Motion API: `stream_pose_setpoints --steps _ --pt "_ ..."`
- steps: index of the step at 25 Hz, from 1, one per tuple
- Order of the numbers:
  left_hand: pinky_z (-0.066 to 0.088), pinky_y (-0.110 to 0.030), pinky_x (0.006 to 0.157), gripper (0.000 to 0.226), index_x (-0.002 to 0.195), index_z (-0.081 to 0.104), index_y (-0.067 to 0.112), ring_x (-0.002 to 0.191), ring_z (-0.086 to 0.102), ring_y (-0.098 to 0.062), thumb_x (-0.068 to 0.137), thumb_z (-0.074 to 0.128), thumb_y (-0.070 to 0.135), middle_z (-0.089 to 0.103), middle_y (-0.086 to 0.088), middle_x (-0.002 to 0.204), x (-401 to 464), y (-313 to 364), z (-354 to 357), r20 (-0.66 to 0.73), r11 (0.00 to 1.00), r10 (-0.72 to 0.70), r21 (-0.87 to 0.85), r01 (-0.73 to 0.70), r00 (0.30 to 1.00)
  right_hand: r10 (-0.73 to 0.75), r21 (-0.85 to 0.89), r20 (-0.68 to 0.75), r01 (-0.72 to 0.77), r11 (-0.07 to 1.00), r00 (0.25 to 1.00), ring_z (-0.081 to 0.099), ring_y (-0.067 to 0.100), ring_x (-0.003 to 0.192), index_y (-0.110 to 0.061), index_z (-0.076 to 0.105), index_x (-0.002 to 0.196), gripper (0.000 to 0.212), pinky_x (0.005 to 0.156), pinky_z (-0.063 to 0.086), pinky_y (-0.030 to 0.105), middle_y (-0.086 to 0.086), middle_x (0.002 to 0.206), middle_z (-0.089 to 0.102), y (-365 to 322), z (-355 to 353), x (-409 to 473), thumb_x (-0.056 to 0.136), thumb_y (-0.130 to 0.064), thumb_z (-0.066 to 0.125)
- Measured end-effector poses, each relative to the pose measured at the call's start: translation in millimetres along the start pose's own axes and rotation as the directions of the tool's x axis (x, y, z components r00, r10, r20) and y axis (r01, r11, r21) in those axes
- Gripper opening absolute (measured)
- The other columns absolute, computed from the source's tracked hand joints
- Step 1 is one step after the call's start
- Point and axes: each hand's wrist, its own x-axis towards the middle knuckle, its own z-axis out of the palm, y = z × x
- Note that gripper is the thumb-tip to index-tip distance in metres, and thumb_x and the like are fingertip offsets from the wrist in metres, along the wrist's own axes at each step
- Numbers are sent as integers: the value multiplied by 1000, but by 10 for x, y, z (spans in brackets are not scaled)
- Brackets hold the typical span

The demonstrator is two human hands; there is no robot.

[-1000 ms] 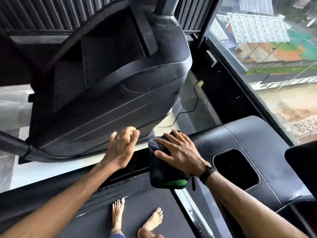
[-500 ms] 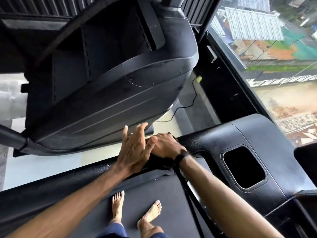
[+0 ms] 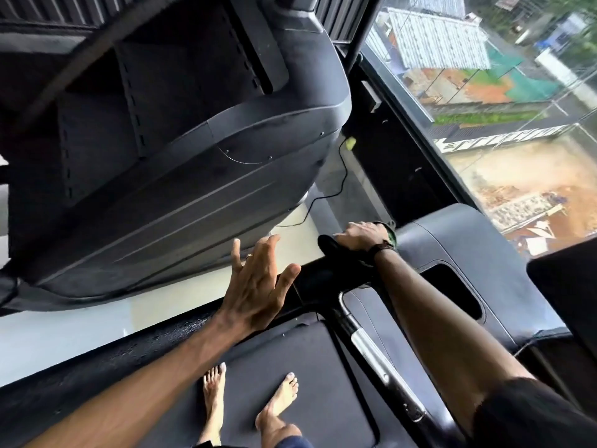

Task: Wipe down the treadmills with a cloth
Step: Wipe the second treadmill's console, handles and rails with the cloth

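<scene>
Head view: right hand (image 3: 361,236) has slid rightward along the treadmill console (image 3: 478,253) edge since half a second ago, fingers curled over the dark cloth (image 3: 336,250), pressing it on the front rim. Left hand (image 3: 258,286), earlier touching the right, now apart, lifted, fingers spread and holding nothing. Bare feet (image 3: 245,405) on the belt (image 3: 323,367).

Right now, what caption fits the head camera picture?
Right hand presses dark cloth on treadmill; left hand open.
</scene>
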Motion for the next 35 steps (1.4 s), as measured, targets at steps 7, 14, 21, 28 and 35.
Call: stream_pose_setpoints --steps 7,14,21,28,35 --pt "-7 -47 121 87 148 27 14 131 46 -9 91 0 74 45 -1 147 -7 -41 -29 -17 978 71 -195 -73 997 -281 195 -491 419 887 824 50 24 127 -26 67 117 51 108 35 42 0 124 63 -836 563 -1354 93 -52 30" --pt "-9 -45 121 78 143 31 16 121 55 -11 94 1 69 49 0 141 79 57 -49 42 954 247 -187 -235 968 125 52 -487 -114 992 865 59 40 111 -9 50 139 98 85 50 50 20 128 58 -510 1218 -1970 60 -58 82" --pt "-9 -43 121 77 142 34 9 129 49 -23 96 6 65 47 -8 140 210 269 165 134 904 427 -84 -420 894 159 629 59 -160 761 986 60 19 70 -22 63 94 63 59 42 25 -3 79 61 -230 547 -1579 51 -63 82" --pt "-12 -41 119 76 143 33 8 135 42 -18 97 6 63 45 -7 143 172 285 216 164 879 476 -44 -475 864 211 357 -324 -87 930 922 67 29 80 -18 56 93 29 62 43 31 7 86 68 -419 837 -1766 74 -36 67" --pt "-13 -40 119 78 141 35 11 133 45 -20 96 4 66 45 -4 143 130 286 233 162 885 464 -29 -466 871 235 409 -198 -138 902 952 65 28 74 -14 56 87 39 55 38 28 5 82 67 -319 817 -1800 71 -47 70"
